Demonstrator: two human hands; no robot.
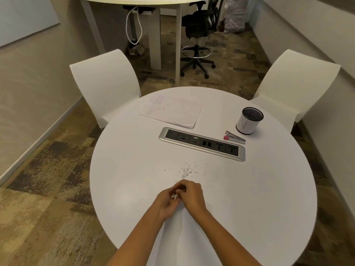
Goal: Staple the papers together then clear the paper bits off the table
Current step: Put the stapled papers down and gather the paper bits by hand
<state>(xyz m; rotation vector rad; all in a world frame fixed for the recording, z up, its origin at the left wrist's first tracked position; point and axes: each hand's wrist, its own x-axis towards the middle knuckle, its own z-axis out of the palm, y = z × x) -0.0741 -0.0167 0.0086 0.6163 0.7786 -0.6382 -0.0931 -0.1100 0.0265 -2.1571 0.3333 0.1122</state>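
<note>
While the cupped left hand [166, 202] cradles small white paper bits [174, 196] near the round white table's [259, 189] front edge, the right hand [192, 192] pinches bits over it — more bits [186, 172] lie scattered just beyond; the stapled white papers [171, 111] rest far-side.

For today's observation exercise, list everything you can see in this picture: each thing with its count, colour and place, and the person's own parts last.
Round table: one, white, centre.
Papers: one stack, white, far side of table.
Power strip: one, silver and black, set into the table's middle.
Stapler: one, pink and silver, beside the cup.
Mesh cup: one, black with white label, right.
Paper bits: many, white, scattered ahead of the hands.
Chairs: two, white, behind table.
Office chair: one, black, background.
Left hand: cupped, holding some bits.
Right hand: touching the left.
</note>
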